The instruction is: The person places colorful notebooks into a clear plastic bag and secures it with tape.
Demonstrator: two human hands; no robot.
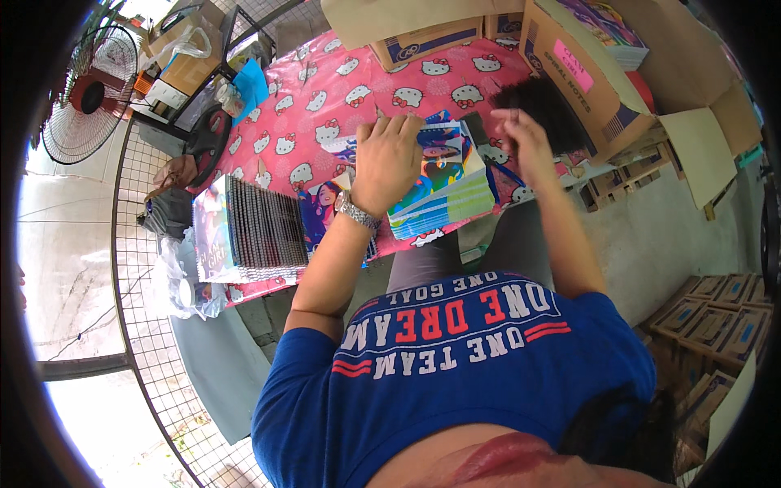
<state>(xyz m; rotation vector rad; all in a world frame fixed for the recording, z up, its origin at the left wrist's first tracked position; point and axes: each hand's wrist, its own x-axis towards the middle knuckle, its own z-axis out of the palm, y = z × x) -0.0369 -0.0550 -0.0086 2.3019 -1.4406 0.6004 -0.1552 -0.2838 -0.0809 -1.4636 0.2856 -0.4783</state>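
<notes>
A stack of unbound notebooks (443,203) with colourful printed covers lies fanned before me on the table. My left hand (390,154), with a metal watch at the wrist, has its fingers bent together over the upper part of a notebook on this stack. Off to the right, my right hand (527,146) is raised beside a pile of thin black strands (543,114) that look like binding coils. Motion smears its bent fingers, so whether they hold anything is unclear. Left of my left forearm stands a row of black spiral-bound notebooks (264,228); another illustrated cover (321,211) lies beside it.
A pink patterned cloth (305,102) covers the table. Cardboard boxes (582,85) line its far and right sides, one with an open flap (700,154). At left are a fan (89,98), a roll of tape (213,134) and a plastic bag (195,281). Flattened cartons (716,313) lie lower right.
</notes>
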